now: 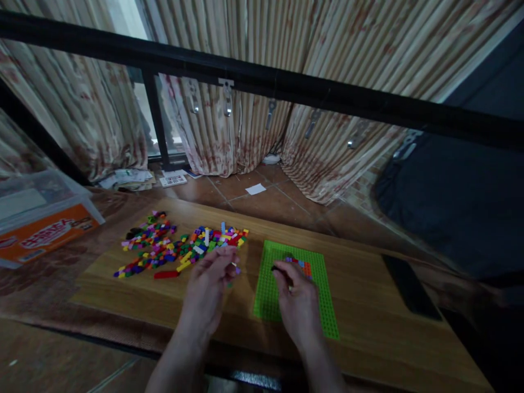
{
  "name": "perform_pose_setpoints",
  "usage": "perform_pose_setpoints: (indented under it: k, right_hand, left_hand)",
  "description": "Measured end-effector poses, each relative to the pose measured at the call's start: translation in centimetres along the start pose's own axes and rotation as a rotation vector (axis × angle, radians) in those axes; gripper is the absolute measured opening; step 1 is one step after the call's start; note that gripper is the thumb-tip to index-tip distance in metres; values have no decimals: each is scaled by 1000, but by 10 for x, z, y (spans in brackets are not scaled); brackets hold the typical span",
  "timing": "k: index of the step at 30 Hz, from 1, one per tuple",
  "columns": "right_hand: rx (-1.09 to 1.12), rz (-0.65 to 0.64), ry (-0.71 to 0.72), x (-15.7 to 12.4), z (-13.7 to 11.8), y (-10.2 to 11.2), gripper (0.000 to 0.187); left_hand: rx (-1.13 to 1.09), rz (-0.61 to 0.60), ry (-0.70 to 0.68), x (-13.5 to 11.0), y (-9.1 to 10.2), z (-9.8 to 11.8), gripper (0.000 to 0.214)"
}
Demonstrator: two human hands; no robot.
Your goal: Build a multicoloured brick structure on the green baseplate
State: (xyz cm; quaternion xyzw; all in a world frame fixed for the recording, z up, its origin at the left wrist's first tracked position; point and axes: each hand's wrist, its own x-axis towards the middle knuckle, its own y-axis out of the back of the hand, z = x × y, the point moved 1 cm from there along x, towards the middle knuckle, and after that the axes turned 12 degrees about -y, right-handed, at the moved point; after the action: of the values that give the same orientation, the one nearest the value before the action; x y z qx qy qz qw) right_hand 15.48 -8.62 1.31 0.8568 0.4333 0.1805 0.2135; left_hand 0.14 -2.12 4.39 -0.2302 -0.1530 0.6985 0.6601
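My right hand (298, 297) is over the green baseplate (268, 297), its thumb and forefinger closed on a small dark brick (274, 268). Behind those fingers, a patch of red, blue and orange bricks (307, 267) is fixed to the plate, partly hidden by the hand. My left hand (209, 281) hovers at the near right side of the loose brick pile (161, 248), fingertips pinched together. Whatever the left fingers hold cannot be made out. Right beside them shows a small purple brick (237, 269).
The bricks and plate lie on a wooden board (368, 305). A long red brick (166, 274) is at the pile's near edge. A black phone-like slab (410, 286) lies at right, a clear bin with an orange label (47, 234) at left. A black rail (262, 82) crosses before the curtains.
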Motion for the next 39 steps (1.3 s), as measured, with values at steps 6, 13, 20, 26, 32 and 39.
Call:
perform_pose_setpoints:
  k: [6,13,20,26,32,39]
  right_hand:
    - [103,83,-149,17,35,40,29]
    - [-88,-12,102,22,36,36,22]
    - [-201,-8,216,23,37,31,25]
    - [-192,6,167,22,37,33,26]
    - [-168,29,63,23,36,37,22]
    - [-136,123,-37,26,37,34,24]
  left_hand:
    - [388,-306,-47,-23,-29,-55,12]
    - [730,-414,-157,-30,-37,-81,33]
    - [858,-554,-229,-39,-45,-77,41]
    - [933,-551,-248,-45,-48,-79,41]
    - [1043,-565,-274,-49,-49,-84,42]
    - [1124,-599,-332,-51,-49,-87,43]
